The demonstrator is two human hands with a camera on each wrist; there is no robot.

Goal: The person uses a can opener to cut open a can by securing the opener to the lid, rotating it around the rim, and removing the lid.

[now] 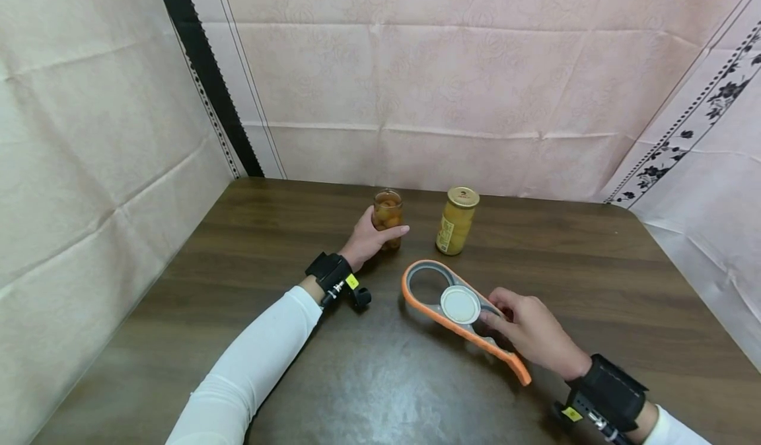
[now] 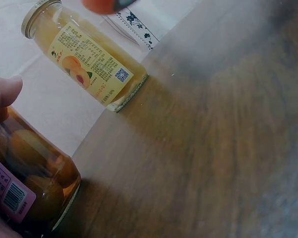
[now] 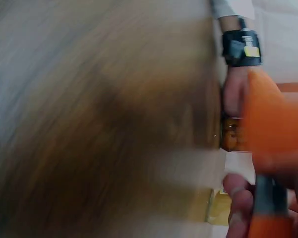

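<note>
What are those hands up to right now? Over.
Left hand gripping amber jar. Right hand holding orange-and-grey tool. Yellow jar stands apart from both hands, seemingly blocking nothing.

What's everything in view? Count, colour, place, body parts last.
Brown-fruit jar: 1, clear glass with brown contents, far part of table, in left hand
Peach jar: 1, yellow with gold lid, standing right of brown-fruit jar
Jar opener: 1, orange and grey, nearer than the jars, in right hand
Round disc: 1, off-white, mid-opener
Table: 1, brown wood-grain, under the jars
Patterned cloth: count unclear, pale with dark borders, around table
Wristbands: 2, black, one per wrist
Sleeves: 2, white, above wristbands
Left hand: 1, bare, on brown-fruit jar
Right hand: 1, bare, on opener
</note>
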